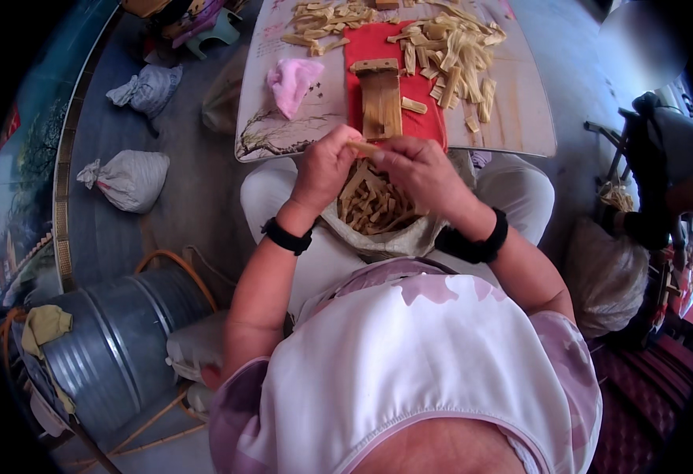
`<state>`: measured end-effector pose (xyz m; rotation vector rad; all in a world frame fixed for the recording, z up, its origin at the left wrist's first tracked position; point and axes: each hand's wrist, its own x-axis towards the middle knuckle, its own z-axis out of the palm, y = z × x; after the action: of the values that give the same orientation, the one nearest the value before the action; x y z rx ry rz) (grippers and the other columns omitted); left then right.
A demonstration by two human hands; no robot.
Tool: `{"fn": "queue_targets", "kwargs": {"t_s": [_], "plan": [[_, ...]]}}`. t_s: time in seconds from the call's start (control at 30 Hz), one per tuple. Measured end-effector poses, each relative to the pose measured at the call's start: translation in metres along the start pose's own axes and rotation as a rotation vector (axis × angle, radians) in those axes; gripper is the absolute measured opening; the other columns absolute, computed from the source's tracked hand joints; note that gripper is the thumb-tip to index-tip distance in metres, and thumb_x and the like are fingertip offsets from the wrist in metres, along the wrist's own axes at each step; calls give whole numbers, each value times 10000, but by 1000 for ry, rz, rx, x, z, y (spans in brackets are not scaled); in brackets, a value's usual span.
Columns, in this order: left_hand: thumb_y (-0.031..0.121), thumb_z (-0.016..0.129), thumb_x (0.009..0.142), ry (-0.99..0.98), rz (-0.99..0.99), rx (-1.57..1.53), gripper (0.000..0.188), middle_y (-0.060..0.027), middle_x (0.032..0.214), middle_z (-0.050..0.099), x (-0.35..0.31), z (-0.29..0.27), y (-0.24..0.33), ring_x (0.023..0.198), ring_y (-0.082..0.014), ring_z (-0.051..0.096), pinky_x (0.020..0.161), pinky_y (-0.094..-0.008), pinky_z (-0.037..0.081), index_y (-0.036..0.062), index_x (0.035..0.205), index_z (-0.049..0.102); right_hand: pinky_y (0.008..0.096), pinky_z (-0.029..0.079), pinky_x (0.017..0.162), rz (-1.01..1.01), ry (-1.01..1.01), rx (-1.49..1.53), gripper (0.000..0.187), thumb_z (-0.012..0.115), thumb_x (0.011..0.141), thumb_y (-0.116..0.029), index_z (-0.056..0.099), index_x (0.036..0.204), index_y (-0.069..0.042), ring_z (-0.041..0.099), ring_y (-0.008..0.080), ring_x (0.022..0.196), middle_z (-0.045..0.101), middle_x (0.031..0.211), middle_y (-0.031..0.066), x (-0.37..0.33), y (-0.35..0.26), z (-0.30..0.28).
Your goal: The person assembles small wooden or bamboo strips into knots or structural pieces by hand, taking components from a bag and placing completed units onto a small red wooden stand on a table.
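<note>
A short pale-yellow dried strip [365, 148], which looks like dried bean-curd stick, is pinched between both of my hands at the table's near edge. My left hand [323, 167] has its left end in closed fingertips. On its right end, my right hand [425, 172] is closed with thumb and fingers. Just below my hands, between my knees, an open woven sack [378, 243] holds many short cut pieces [372, 204]. Right beyond my hands lies a wooden block tool [381, 107] with a raised crosspiece at its far end, resting on a red cloth [432, 122].
Piles of dried strips [457, 47] lie on the table [512, 130]. A pink cloth [293, 85] sits left of the tool. Tied white sacks [135, 180] stand on the floor at left, near a metal drum [117, 347]. Another bulky sack [611, 272] stands at right.
</note>
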<state>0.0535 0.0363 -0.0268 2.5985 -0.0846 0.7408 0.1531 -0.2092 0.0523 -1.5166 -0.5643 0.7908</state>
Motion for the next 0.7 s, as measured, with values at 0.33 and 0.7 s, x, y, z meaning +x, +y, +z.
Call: {"fn": "queue_targets", "kwargs": {"t_s": [0.33,0.7], "plan": [[275,771,1257,-163,-555,-857,241,100,917,651,45,16,-11,770,-17,571,704,-226,500,84,1404,791,322,486,654,41,189,-111,366,838,1191,-303,848,1060,38,596,73,753,679,798,-22,57,16,-49],[279,787,1172,-158,-687,-681,277,-35,927,810,70,39,-38,821,-144,738,773,-344,594,15,1219,857,489,589,745,-200,310,-377,365,793,1151,-298,861,1094,56,750,311,745,755,786,181,95,36,-42]]}}
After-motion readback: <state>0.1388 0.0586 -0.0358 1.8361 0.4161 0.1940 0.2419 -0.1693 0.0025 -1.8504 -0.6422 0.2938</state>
